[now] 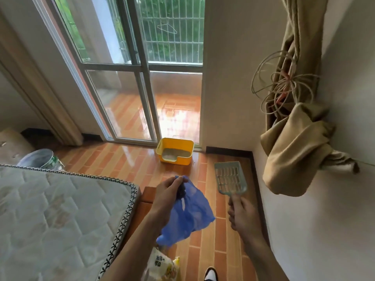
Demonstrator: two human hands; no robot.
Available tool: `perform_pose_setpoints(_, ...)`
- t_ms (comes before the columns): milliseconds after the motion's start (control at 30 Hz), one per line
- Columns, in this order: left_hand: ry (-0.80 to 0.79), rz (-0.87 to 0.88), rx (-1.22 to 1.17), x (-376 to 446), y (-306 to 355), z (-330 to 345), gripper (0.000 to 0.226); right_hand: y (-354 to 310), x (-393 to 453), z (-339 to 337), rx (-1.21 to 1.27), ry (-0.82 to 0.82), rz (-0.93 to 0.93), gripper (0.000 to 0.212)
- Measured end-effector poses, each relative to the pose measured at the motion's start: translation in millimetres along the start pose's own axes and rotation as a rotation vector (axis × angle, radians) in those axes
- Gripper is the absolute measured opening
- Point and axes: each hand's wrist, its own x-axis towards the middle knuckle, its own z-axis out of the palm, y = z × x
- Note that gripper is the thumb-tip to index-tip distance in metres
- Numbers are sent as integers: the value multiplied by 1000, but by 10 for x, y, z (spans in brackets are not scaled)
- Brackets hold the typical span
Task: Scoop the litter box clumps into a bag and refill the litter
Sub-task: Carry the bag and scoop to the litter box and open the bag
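Note:
A yellow litter box (175,158) with pale grey litter inside stands on the tiled floor by the sliding glass door. My left hand (167,192) pinches the top of a blue plastic bag (189,216), which hangs down in front of me. My right hand (242,212) grips the handle of a pale green slotted litter scoop (230,178), held out flat above the floor, some way short of the box. A white and yellow litter bag (162,266) shows at the bottom edge under my left arm.
A bare mattress (54,216) on a wooden frame fills the left. A metal bucket (40,158) stands beyond it. A knotted tan curtain (294,142) and coiled cable (284,84) hang by the right wall. My shoe (210,273) is on the orange tiles.

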Motion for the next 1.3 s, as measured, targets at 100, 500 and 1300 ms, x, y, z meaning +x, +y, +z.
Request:
perform_pose_setpoints(100, 25, 17, -3, 449, 157, 167, 24, -234, 587, 12, 0, -37, -22, 37)
perform_pose_setpoints(500, 110, 36, -87, 2211, 790, 201, 20, -977, 2506, 564, -51, -111, -72, 37)
perform_pose_setpoints(1300, 251, -81, -110, 5448, 1073, -549, 23, -1816, 5601, 2967, -214, -425, -108, 39)
